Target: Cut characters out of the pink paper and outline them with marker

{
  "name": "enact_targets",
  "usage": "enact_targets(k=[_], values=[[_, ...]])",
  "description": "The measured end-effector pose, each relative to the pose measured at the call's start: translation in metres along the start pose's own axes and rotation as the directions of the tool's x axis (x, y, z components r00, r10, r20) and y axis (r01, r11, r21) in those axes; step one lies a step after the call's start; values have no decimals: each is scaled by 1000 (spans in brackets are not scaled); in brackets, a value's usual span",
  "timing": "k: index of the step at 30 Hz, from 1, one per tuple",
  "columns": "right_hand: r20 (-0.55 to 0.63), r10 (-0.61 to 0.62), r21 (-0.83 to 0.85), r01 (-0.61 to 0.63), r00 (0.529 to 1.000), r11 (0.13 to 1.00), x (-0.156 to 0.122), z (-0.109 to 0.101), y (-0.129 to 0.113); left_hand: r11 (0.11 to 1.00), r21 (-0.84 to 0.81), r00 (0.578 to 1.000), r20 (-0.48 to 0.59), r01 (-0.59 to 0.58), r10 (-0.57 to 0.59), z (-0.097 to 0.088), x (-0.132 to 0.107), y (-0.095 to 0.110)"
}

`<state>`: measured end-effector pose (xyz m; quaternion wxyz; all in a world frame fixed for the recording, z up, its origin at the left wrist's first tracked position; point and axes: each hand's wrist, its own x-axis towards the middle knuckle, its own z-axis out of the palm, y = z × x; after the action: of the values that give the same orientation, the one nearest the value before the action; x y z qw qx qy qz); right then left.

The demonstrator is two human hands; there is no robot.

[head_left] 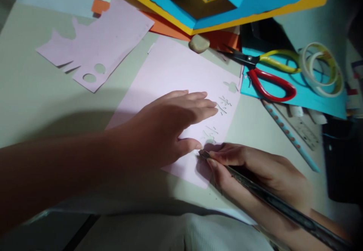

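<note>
Your desk top (34,92), a pale grey-beige surface, carries everything here. Along its far edge sits a blue-and-yellow paper model (218,1). Nearer you lies a pale pink card sheet (159,69), with a cut pink offcut (96,43) to its left. To the card's right are red-and-yellow scissors (256,60) on blue paper, rolls of tape (320,69), and a blue pencil (289,134). Your left hand (167,130) is open, spread flat on the card, its fingers (204,105) reaching toward small cut slits (222,105). Your right hand (255,171) is clenched around a dark craft knife (283,205). The knife's long axis runs up and left from the lower right, putting its tip (203,154) on the card near its lower edge, just beside your left thumb (190,145).
</note>
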<state>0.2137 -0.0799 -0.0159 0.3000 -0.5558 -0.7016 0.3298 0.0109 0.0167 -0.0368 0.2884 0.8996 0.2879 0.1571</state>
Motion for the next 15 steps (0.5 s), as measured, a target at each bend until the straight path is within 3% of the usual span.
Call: enact_targets(k=[10, 15], values=[[30, 5, -27, -4, 1000, 1000, 6, -3, -10, 1000, 0, 1000, -5, -1, 1, 0, -1, -1], [-12, 30, -9, -30, 999, 1000, 5, 0, -7, 1000, -10, 1000, -7, 6, -6, 1, 0, -1]])
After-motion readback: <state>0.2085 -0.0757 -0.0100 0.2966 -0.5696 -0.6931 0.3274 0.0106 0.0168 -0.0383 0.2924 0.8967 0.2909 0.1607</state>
